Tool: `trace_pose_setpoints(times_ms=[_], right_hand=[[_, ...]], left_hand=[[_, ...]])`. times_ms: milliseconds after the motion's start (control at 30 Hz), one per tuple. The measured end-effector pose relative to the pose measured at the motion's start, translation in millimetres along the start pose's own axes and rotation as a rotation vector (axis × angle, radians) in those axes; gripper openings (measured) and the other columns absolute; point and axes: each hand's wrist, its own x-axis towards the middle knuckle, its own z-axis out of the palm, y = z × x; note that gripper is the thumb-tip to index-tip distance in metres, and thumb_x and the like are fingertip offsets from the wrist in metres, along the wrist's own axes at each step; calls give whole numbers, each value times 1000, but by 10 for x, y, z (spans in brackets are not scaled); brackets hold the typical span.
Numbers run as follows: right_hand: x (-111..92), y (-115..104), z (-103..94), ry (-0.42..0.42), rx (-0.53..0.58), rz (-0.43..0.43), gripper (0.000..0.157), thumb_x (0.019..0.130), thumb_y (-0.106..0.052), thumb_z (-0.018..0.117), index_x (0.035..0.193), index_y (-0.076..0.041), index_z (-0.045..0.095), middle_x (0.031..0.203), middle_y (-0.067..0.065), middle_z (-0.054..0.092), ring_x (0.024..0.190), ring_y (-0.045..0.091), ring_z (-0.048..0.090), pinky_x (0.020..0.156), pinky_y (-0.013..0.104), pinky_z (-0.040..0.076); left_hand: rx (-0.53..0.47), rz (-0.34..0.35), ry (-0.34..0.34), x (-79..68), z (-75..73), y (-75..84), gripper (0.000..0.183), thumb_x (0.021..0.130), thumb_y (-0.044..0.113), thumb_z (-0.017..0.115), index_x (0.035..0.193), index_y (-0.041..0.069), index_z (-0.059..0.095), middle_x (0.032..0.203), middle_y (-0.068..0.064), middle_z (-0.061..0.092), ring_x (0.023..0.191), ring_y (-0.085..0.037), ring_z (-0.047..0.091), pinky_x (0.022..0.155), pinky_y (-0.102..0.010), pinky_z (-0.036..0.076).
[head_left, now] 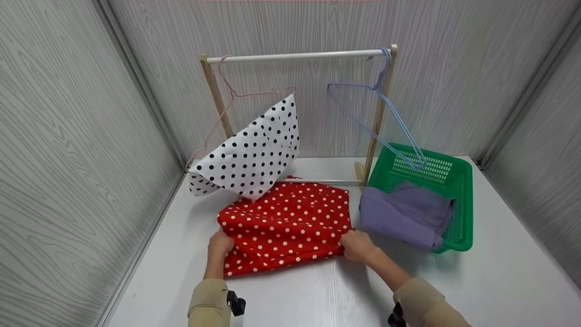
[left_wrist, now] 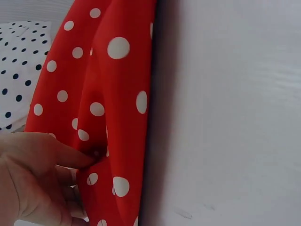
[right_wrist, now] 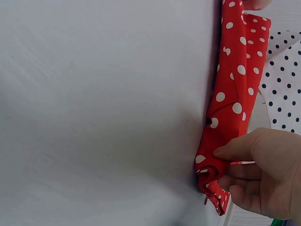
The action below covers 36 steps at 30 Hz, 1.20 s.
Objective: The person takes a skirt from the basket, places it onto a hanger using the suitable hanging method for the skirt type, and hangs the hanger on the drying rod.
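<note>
A red cloth with white polka dots (head_left: 290, 222) lies bunched and folded on the white table. At its left side my left hand (head_left: 220, 244) grips an edge, the thumb pressed into a fold in the left wrist view. My right hand (head_left: 357, 245) pinches the opposite side; in the right wrist view its thumb and fingers hold a rolled layer of the cloth (right_wrist: 230, 108). Behind the left part, a white cloth with black dots (head_left: 254, 154) hangs from a pink hanger (head_left: 233, 94), its lower corner overlapping the red cloth in the head view.
A wooden rack with a white bar (head_left: 299, 56) stands at the back. Blue hangers (head_left: 401, 120) hang at its right end. Below them sits a green basket (head_left: 465, 204), with a purple cloth (head_left: 399, 218) draped over its near left side. Grey panels enclose the table.
</note>
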Motion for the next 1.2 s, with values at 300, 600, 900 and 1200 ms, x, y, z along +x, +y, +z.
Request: trace_pose_setpoints(times_ms=[300,600,900,1200], right_hand=[[18,-66,46,22,-146,-43,20,74,-14,72,63,-4,60,54,7,53,49,20,52,50,38,49],[37,-113,101,52,-175,-61,19,77,-10,69,61,-3,60,52,7,51,47,17,47,50,36,49],[24,-112,103,79,-200,-62,20,77,-9,68,60,-3,59,51,7,50,45,16,45,47,35,47],[12,-103,89,76,-237,-86,19,75,-7,68,59,-3,58,51,8,51,48,20,52,49,36,49]], left_hand=[[-877,81,119,59,-150,195,16,90,6,44,91,-8,52,91,-11,44,87,-20,40,79,-32,35],[-292,-58,100,-138,-179,-349,35,91,25,40,82,-6,54,74,-12,52,73,-27,48,67,-38,38],[195,-37,-75,-278,-114,-333,32,84,14,52,101,-13,52,96,-30,43,98,-45,42,78,-48,39],[21,-69,-50,-139,-68,-279,40,84,4,54,115,-19,43,100,-29,52,89,-34,52,75,-40,46]])
